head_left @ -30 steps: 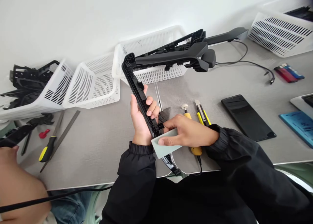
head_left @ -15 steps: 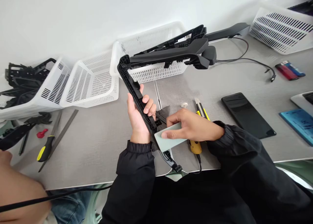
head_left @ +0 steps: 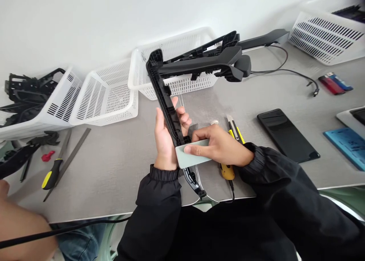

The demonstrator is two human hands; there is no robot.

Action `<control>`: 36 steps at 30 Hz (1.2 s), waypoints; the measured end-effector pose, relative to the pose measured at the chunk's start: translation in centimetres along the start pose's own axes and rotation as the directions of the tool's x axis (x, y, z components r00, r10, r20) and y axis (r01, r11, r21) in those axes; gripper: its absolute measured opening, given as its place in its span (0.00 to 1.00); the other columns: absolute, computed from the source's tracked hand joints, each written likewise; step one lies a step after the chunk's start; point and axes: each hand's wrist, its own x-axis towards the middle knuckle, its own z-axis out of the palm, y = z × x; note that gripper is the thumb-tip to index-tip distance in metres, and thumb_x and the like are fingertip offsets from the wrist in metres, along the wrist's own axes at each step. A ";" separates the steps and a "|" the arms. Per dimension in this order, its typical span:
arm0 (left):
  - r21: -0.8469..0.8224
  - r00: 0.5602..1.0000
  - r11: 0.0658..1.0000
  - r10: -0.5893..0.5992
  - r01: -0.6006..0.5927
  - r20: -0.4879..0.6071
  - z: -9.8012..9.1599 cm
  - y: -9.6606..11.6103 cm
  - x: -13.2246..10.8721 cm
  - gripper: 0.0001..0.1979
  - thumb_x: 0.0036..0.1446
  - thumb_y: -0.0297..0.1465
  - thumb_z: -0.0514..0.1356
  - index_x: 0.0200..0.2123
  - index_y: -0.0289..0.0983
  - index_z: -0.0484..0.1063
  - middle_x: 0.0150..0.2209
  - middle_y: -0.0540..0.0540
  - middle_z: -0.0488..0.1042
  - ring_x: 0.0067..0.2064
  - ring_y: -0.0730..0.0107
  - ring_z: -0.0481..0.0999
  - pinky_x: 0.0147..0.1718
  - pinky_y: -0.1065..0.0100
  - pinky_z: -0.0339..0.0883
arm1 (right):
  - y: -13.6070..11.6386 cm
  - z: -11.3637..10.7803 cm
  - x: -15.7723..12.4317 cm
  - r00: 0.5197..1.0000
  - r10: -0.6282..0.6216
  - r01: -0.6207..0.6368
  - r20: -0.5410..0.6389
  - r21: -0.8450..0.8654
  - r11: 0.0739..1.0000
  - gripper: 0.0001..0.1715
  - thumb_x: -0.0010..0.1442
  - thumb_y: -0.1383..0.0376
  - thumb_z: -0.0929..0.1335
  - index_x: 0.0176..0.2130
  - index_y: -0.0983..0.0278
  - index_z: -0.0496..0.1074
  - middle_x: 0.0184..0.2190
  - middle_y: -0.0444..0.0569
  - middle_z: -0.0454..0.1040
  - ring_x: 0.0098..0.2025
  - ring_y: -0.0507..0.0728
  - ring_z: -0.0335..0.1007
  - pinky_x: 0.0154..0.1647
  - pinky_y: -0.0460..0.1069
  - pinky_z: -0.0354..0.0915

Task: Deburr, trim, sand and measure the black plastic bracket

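My left hand (head_left: 165, 147) is wrapped around a long black plastic trim piece (head_left: 168, 109), which slants from the upper left down toward the table's front edge. Its ribbed inner side faces up. Between thumb and fingers, my right hand (head_left: 221, 145) grips a pale green flat rectangular piece (head_left: 186, 160) with rounded corners. That piece lies across the lower part of the trim and hides some of it. Behind my right fingers, a dark grey scrap (head_left: 193, 130) shows in part. A utility knife (head_left: 235, 129) and a yellow corded tool (head_left: 227, 172) lie beside my right hand.
More black plastic parts (head_left: 199, 65) jut over a white basket (head_left: 173, 86). Other baskets (head_left: 105, 97) line the wall. At right lie a black phone (head_left: 288, 134), lighters (head_left: 335, 83) and a blue item (head_left: 346, 145). A screwdriver (head_left: 53, 173), a file (head_left: 71, 158) and a co-worker's arm (head_left: 25, 226) are at left.
My left hand has shifted right with the trim, whose upper end has moved right and up. My right hand and the pale green piece have slid a little left and up.
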 end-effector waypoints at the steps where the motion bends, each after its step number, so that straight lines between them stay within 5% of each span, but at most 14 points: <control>1: 0.023 1.000 1.000 -0.020 0.020 0.007 0.0 -0.3 -0.1 0.26 0.80 0.46 0.46 0.56 0.36 0.78 0.34 0.47 0.78 0.30 0.74 0.78 0.35 0.72 0.75 | -0.1 0.0 0.0 0.998 -0.007 0.007 -0.055 0.002 1.000 0.37 0.64 0.36 0.73 0.24 0.62 0.67 0.21 0.40 0.64 0.25 0.50 0.55 0.28 0.49 0.52; 5: 0.132 0.996 0.988 -0.086 0.081 0.033 0.2 -1.3 -0.7 0.24 0.78 0.47 0.51 0.59 0.39 0.79 0.37 0.44 0.82 0.42 0.64 0.86 0.43 0.65 0.78 | -0.2 -0.1 -0.3 0.956 -0.025 0.020 -0.291 -0.020 1.000 0.36 0.64 0.36 0.73 0.25 0.62 0.67 0.22 0.42 0.66 0.26 0.51 0.56 0.28 0.50 0.52; 8: 0.163 0.994 0.983 -0.095 0.086 0.048 0.2 -1.6 -1.0 0.22 0.77 0.45 0.54 0.63 0.42 0.76 0.34 0.46 0.81 0.47 0.58 0.86 0.44 0.61 0.79 | -0.2 -0.4 -0.3 0.940 -0.004 0.000 -0.342 -0.013 1.000 0.35 0.64 0.37 0.73 0.26 0.62 0.68 0.23 0.42 0.66 0.26 0.52 0.57 0.28 0.50 0.53; 14: 0.128 0.991 0.985 -0.123 0.116 0.051 0.1 -1.2 -0.8 0.19 0.77 0.44 0.55 0.60 0.41 0.78 0.32 0.49 0.77 0.39 0.66 0.84 0.42 0.66 0.78 | -0.4 -0.9 -0.2 0.997 -0.018 0.024 -0.072 0.084 0.996 0.36 0.64 0.36 0.73 0.24 0.62 0.68 0.27 0.45 0.71 0.31 0.54 0.63 0.35 0.51 0.60; 19: 0.146 0.993 0.986 -0.094 0.083 0.072 -0.2 -1.2 -0.6 0.19 0.77 0.44 0.54 0.58 0.41 0.78 0.33 0.49 0.76 0.36 0.69 0.82 0.39 0.68 0.78 | -0.4 -0.7 -0.2 0.985 -0.014 0.028 -0.169 0.083 0.996 0.32 0.64 0.40 0.74 0.27 0.63 0.72 0.32 0.48 0.75 0.36 0.56 0.68 0.41 0.52 0.63; 24: 0.134 0.996 0.988 -0.079 0.073 0.039 0.0 -1.0 -0.7 0.18 0.76 0.44 0.57 0.60 0.44 0.78 0.33 0.50 0.75 0.31 0.71 0.79 0.36 0.68 0.78 | -0.5 -1.2 -0.3 0.999 0.028 -0.026 -0.031 0.066 0.997 0.35 0.66 0.39 0.73 0.24 0.62 0.65 0.26 0.42 0.64 0.29 0.52 0.57 0.32 0.50 0.55; 28: 0.089 0.998 0.995 -0.055 0.052 0.041 0.3 -0.7 -0.7 0.18 0.79 0.41 0.53 0.57 0.40 0.79 0.32 0.50 0.73 0.29 0.74 0.76 0.40 0.68 0.79 | -0.5 -1.7 -0.4 0.997 0.067 -0.066 -0.042 0.037 0.997 0.34 0.66 0.40 0.73 0.25 0.62 0.67 0.24 0.41 0.63 0.27 0.51 0.56 0.30 0.50 0.53; 32: 0.067 0.999 0.997 -0.026 0.024 0.025 0.3 -0.4 -0.5 0.21 0.80 0.39 0.48 0.54 0.38 0.79 0.31 0.51 0.72 0.28 0.76 0.74 0.44 0.70 0.79 | -0.4 -1.6 -0.4 0.985 0.029 -0.036 0.172 0.037 0.999 0.33 0.66 0.40 0.73 0.26 0.62 0.67 0.23 0.40 0.62 0.26 0.51 0.55 0.28 0.49 0.51; 36: 0.048 0.999 0.999 0.007 -0.006 -0.037 0.3 -0.1 -0.2 0.20 0.80 0.39 0.49 0.55 0.38 0.78 0.31 0.51 0.72 0.27 0.76 0.72 0.42 0.70 0.78 | -0.4 -1.5 -0.3 0.996 0.034 -0.036 0.078 0.023 0.999 0.34 0.67 0.39 0.72 0.26 0.62 0.67 0.23 0.40 0.62 0.26 0.50 0.55 0.28 0.49 0.51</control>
